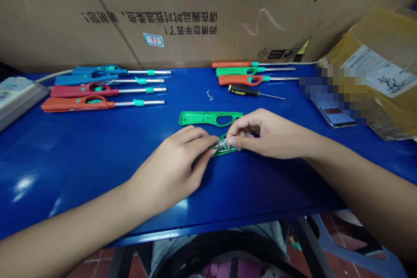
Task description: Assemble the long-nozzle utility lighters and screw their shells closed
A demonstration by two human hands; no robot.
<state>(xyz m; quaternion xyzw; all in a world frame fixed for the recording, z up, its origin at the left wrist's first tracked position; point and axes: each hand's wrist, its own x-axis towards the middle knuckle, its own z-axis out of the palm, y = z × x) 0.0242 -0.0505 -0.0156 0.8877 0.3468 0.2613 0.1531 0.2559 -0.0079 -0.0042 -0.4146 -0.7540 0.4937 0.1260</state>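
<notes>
My left hand [177, 163] is closed in a pinch on a small clear-grey lighter part [220, 144]. My right hand [260, 134] pinches at the other end of this part, its fingertips hiding what lies between them. Beneath both hands lies a green lighter casing half [224, 153] with parts inside, mostly covered by my fingers. Just beyond them, an empty green casing half [195, 118] rests inner side up on the blue table [97, 152]. Several tiny metal screws [210, 95] are scattered further back.
Several assembled stick lighters [78, 103] lie in a row at the left. Behind my right hand are more lighters [241, 80] and a black-yellow screwdriver [244, 91]. A phone [335, 113], a taped parcel [384, 65] and a power strip [19, 95] flank them. A cardboard box [182, 4] walls the back.
</notes>
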